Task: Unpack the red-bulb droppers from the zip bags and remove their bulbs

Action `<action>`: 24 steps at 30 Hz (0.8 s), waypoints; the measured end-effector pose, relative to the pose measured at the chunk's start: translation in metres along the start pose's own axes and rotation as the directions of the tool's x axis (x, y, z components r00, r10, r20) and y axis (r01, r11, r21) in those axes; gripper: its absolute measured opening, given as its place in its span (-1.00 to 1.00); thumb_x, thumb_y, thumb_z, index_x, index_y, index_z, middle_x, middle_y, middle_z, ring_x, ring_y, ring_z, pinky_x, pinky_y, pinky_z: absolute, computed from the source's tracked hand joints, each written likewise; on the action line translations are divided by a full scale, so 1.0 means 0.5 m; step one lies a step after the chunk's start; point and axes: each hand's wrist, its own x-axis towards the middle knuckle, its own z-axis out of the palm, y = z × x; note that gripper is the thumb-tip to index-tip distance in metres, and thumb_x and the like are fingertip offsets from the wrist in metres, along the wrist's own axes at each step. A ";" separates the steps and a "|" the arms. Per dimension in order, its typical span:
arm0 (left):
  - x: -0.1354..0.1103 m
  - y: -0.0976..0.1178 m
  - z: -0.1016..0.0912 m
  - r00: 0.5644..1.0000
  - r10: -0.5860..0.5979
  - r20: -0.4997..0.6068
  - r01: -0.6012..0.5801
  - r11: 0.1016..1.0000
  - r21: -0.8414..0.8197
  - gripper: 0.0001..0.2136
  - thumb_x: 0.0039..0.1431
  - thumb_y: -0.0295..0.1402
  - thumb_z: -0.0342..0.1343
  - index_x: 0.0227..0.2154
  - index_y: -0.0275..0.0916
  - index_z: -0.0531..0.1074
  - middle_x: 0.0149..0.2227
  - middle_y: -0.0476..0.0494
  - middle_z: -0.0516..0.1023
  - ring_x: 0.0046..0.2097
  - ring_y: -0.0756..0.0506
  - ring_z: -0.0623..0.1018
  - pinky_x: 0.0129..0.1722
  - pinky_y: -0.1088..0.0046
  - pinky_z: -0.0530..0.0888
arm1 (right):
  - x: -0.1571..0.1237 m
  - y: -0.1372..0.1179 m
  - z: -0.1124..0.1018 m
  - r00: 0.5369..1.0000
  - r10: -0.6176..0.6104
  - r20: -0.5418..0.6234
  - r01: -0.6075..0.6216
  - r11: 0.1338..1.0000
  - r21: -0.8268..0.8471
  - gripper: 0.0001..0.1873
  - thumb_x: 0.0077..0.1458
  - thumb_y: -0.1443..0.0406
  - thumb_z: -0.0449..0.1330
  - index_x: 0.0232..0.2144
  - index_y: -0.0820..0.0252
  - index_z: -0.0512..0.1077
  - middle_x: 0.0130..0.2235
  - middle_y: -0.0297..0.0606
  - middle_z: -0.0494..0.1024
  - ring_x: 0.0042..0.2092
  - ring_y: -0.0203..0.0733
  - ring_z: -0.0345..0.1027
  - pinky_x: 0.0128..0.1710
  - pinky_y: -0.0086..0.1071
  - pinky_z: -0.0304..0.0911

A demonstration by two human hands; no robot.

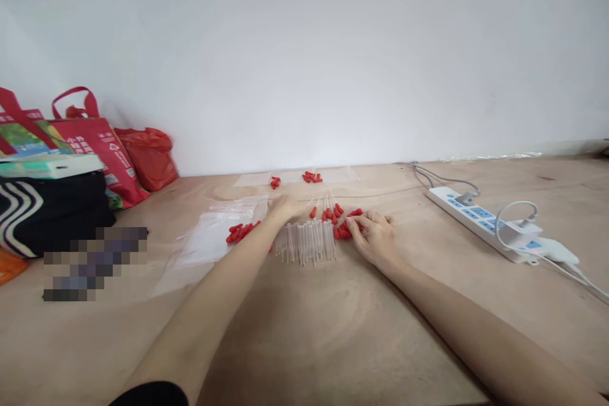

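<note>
A dense row of thin clear tubes point(307, 242) lies side by side on the wooden tabletop in front of me. Just beyond it, several droppers with red rubber bulbs point(328, 213) spread out with their stems pointing away. My right hand point(375, 238) is at the right end of the row, thumb and forefinger closed on a red rubber bulb point(354, 213) among others. Over the row's far left side reaches my left hand point(286, 208); its fingers are blurred and partly hidden, so what they hold cannot be made out. More red bulbs point(240, 233) lie left of my left forearm.
Clear plastic bags point(204, 238) lie at the left, and more red bulbs point(311, 177) sit on plastic near the wall. A white power strip point(480, 219) with plugs and cables is on the right. Shopping bags point(102, 146) and a dark striped cloth item point(57, 209) stand far left.
</note>
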 end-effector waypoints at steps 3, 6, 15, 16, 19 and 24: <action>-0.049 -0.028 -0.025 0.983 0.070 -0.169 -0.063 0.997 0.048 -0.80 -0.04 -0.24 -0.01 -0.48 -0.25 0.42 -0.35 -0.21 0.50 -0.18 -0.24 0.44 -0.22 0.28 0.28 | -0.001 0.001 0.001 0.999 -0.038 -0.017 0.039 0.999 0.038 -0.74 0.08 0.19 -0.01 -0.38 0.11 0.46 -0.44 -0.29 0.42 -0.35 -0.26 0.24 -0.28 -0.33 -0.08; -0.118 -0.071 -0.020 0.862 0.330 -0.385 -0.298 0.944 0.140 -0.85 0.02 -0.37 -0.07 -0.39 -0.24 0.38 -0.33 -0.12 0.50 -0.21 -0.15 0.45 -0.13 0.29 0.23 | -0.002 -0.005 -0.003 0.987 -0.158 -0.033 0.159 0.986 0.056 -0.70 0.06 0.19 0.01 -0.20 0.16 0.40 -0.28 -0.18 0.43 -0.24 -0.19 0.25 -0.25 -0.31 0.00; -0.225 -0.127 0.056 0.441 0.717 -0.540 -0.689 0.656 0.308 -0.94 0.06 -0.45 -0.03 -0.47 -0.24 0.33 -0.44 -0.05 0.51 -0.40 -0.03 0.44 -0.27 0.37 0.26 | -0.022 -0.050 -0.006 0.818 -0.571 0.063 0.569 0.821 0.050 -0.73 0.08 0.22 0.03 -0.15 0.05 0.36 -0.27 -0.29 0.49 -0.09 -0.18 0.21 0.03 -0.12 -0.21; -0.226 -0.126 0.058 0.428 0.720 -0.546 -0.701 0.646 0.303 -0.94 0.06 -0.45 -0.02 -0.46 -0.24 0.33 -0.44 -0.05 0.51 -0.40 -0.03 0.44 -0.27 0.37 0.26 | -0.024 -0.053 -0.003 0.811 -0.581 0.065 0.578 0.814 0.060 -0.76 0.08 0.24 0.03 -0.18 0.04 0.38 -0.36 -0.32 0.49 -0.14 -0.21 0.23 0.03 -0.12 -0.21; -0.225 -0.122 0.058 0.422 0.728 -0.540 -0.723 0.629 0.284 -0.95 0.06 -0.46 -0.01 -0.44 -0.25 0.34 -0.43 -0.06 0.51 -0.38 -0.03 0.43 -0.25 0.36 0.27 | -0.030 -0.058 0.005 0.801 -0.595 0.061 0.592 0.803 0.070 -0.81 0.09 0.27 0.02 -0.27 0.05 0.42 -0.51 -0.38 0.44 -0.28 -0.28 0.23 0.00 -0.14 -0.19; -0.220 -0.124 0.060 0.444 0.762 -0.470 -0.751 0.603 0.268 -0.78 0.10 -0.29 -0.01 -0.22 -0.25 0.35 -0.22 -0.18 0.48 -0.17 -0.11 0.41 -0.16 0.31 0.26 | -0.034 -0.069 0.004 0.804 -0.590 0.077 0.583 0.807 0.092 -0.79 0.11 0.28 -0.01 -0.37 0.11 0.43 -0.54 -0.38 0.40 -0.38 -0.32 0.17 -0.04 -0.19 -0.15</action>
